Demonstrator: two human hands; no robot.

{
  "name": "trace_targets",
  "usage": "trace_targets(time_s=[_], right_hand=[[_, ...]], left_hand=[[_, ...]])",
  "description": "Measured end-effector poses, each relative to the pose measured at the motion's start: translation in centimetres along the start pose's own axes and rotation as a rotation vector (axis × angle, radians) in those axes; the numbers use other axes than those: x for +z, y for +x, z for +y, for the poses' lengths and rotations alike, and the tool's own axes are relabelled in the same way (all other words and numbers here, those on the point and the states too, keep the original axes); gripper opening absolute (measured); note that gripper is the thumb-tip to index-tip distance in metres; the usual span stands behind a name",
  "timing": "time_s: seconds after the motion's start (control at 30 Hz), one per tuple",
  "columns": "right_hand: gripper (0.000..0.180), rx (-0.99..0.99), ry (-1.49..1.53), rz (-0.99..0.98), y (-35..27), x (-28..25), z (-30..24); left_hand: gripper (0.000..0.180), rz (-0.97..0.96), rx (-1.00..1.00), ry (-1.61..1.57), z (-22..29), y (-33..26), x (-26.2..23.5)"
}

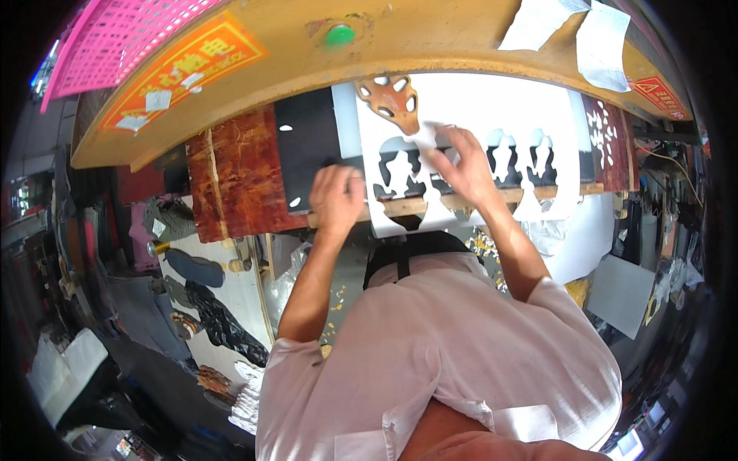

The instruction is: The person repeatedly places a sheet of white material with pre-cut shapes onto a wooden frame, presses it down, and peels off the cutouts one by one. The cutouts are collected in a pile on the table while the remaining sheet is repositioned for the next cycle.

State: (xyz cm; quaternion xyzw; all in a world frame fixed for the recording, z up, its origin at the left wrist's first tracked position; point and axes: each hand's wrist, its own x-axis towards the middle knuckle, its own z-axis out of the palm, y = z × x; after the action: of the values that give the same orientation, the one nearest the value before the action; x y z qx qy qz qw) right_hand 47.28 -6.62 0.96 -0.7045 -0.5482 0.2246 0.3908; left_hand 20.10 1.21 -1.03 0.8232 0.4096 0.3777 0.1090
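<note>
A white sheet (492,100) with several shaped cutouts along its near part lies on the work surface and hangs over its front edge. On the sheet's far left part sits an orange-brown cutting die (392,104) with oval openings. My right hand (467,170) is over the sheet, just right of the die's narrow end. Its thumb and fingers are apart, the fingertips blurred. Left of the sheet, my left hand (337,196) is over a black board (304,150), fingers bent and their tips hidden from view.
A yellow machine beam (430,46) with a green button (340,34) spans the far side. A pink basket (123,42) is at far left. Reddish-brown boards (238,173) flank the black one. White scraps (603,134) lie at right. Below left, a shelf holds a dark slipper-shaped piece (194,267).
</note>
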Motion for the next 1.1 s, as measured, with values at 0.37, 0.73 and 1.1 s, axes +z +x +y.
trace_targets(time_s=[0.37,0.73,1.1], right_hand=[[0.077,-0.272,-0.279,0.026,-5.7,8.2,-2.0],[0.063,0.374,1.083,-0.179,-8.4,0.6,-0.7],[0.064,-0.234,-0.082,0.051,-10.6,-4.6,2.9]], left_hand=[[0.009,-0.081,0.192,-0.236,5.4,-10.6,3.3],[0.098,-0.508,-0.284,-0.225,15.3,-12.1,1.0],[0.024,-0.163,-0.175,-0.09,8.3,-16.7,-3.6]])
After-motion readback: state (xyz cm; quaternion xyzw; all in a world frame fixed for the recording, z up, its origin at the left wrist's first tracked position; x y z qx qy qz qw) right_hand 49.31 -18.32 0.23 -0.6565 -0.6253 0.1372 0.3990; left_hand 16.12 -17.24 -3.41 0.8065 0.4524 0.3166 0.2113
